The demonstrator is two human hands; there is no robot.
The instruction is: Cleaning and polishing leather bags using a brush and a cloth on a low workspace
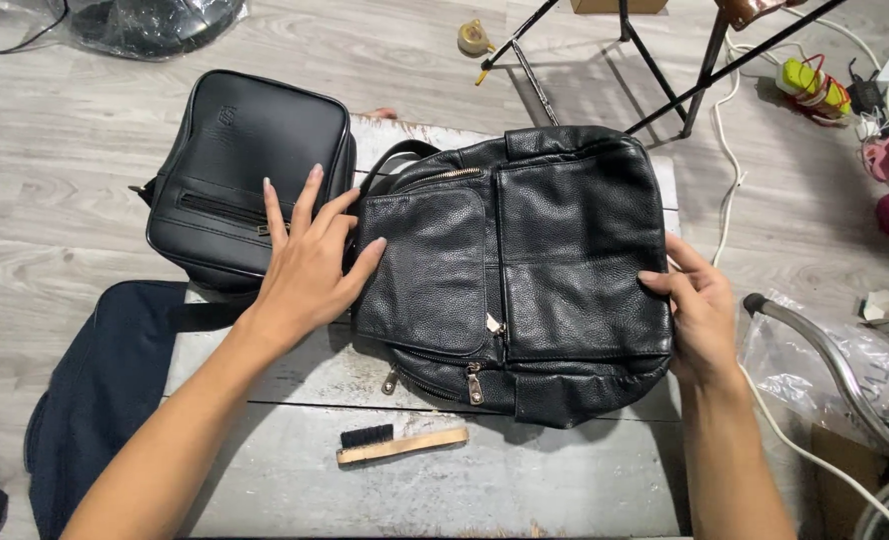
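A dark navy fabric bag [105,390] hangs off the near left side of the table, its lower part cut off by the picture edge. Far left of centre, a smaller black bag [235,175] of smooth, faintly glossy leather sits half on the table and half over its edge; it is boxy with rounded corners and a horizontal zip pocket. The left hand [310,265] lies flat with its fingers [308,200] spread open, gripping nothing: three fingertips rest on the smaller bag near its zip, while the thumb and palm press against the left edge of the black leather backpack [525,270].

The backpack lies flat in the middle of the worn, whitewashed wooden table [295,470]. Its leather is pebbled and soft, creased at the seams, with a rounded front pocket on the left, a squarer panel on the right, and brass-coloured zip pulls along the near edge. Its straps are mostly hidden underneath; only a loop shows at the far left corner. Just near of it lies a small wooden-handled brush [400,443] with black bristles.

The right hand [700,310] clasps the backpack's right edge, thumb on top of the panel and the other fingers curled around the side, their tips hidden. Crinkled clear plastic [815,360] lies at the right.
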